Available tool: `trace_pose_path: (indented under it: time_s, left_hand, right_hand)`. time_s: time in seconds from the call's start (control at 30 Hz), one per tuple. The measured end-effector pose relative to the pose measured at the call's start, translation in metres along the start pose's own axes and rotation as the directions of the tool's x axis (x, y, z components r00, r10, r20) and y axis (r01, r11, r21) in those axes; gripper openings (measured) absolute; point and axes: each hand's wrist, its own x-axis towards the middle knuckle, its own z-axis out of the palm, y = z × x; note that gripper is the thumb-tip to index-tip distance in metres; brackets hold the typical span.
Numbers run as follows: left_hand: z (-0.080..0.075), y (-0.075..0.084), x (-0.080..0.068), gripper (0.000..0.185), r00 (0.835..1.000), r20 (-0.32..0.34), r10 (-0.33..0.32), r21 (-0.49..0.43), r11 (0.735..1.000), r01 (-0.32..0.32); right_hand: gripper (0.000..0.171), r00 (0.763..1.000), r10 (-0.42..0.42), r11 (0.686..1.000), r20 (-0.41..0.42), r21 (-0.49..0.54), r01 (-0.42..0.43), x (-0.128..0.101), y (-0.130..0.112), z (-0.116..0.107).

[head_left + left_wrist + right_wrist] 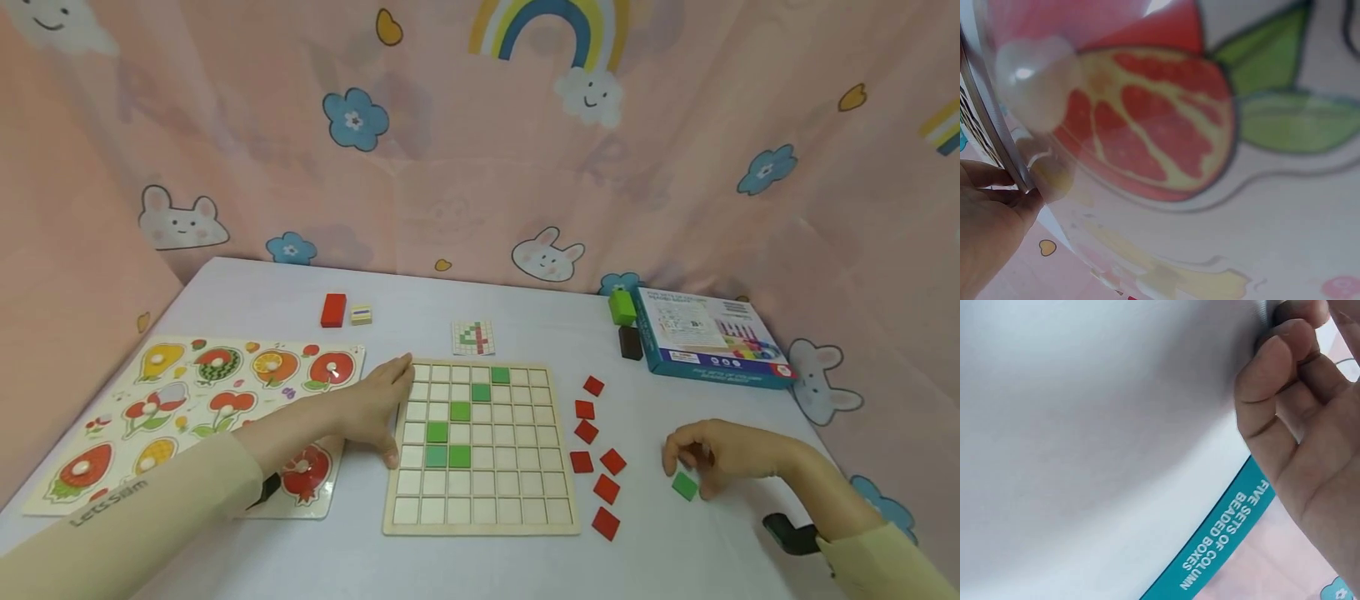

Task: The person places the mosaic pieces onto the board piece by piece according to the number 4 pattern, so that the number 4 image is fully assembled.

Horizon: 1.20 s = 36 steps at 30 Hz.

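Observation:
My left hand [372, 402] rests along the left edge of a wooden grid board [480, 530], fingers extended forward and thumb apart. Several green tiles [460, 457] lie in the board's squares, most of them in a diagonal line. Right of the board, my right hand [723, 457] has its fingers curled down over a green tile [684, 486], which shows between the thumb and fingers. The right wrist view hides that tile; only the curled fingers [1265, 372] appear. Several loose red tiles [607, 489] lie between the board and my right hand.
A small pattern card [473, 338] lies behind the board. On the left is a fruit puzzle board [247, 433], partly under my left forearm. Toward the back stand a red block [333, 310], a striped block [362, 314], a green block [622, 307], a dark block [630, 342] and a flat box [712, 337].

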Motion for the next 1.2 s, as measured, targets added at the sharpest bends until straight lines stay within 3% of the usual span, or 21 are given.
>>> trace_pose_path:
  time_s: [0.3,0.5,0.6,0.83,1.07,1.2]
  left_hand:
    - [0.001,-0.001,0.000,0.133,1.000,-0.001,0.006,-0.006,1.000,-0.006]
    - [0.001,-0.001,-0.001,0.133,1.000,-0.008,0.010,-0.014,1.000,-0.010]
    - [0.001,-0.002,-0.001,0.133,1.000,-0.007,0.012,-0.023,1.000,-0.012]
    - [-0.001,-0.002,0.000,0.133,1.000,-0.007,0.016,-0.005,1.000,-0.016]
    - [-0.001,-0.002,-0.001,0.133,1.000,-0.001,0.011,-0.010,1.000,-0.011]
    - [0.000,-0.001,-0.001,0.132,1.000,0.003,0.009,-0.013,1.000,-0.009]
  right_hand:
    - [0.027,0.995,-0.055,0.993,-0.085,-0.108,0.046,0.001,0.004,0.004]
    - [0.024,0.977,-0.010,0.987,-0.212,-0.161,-0.025,0.010,0.005,0.001]
    - [0.019,0.968,-0.001,0.992,-0.250,-0.122,-0.030,0.015,0.004,-0.002]
    - [0.008,0.959,-0.092,0.996,-0.268,-0.044,0.083,0.034,-0.008,-0.004]
    - [0.016,0.936,-0.092,0.996,-0.340,-0.035,0.085,0.072,-0.040,0.000]
    - [0.017,0.932,-0.123,0.992,-0.340,-0.014,0.126,0.095,-0.060,0.008]
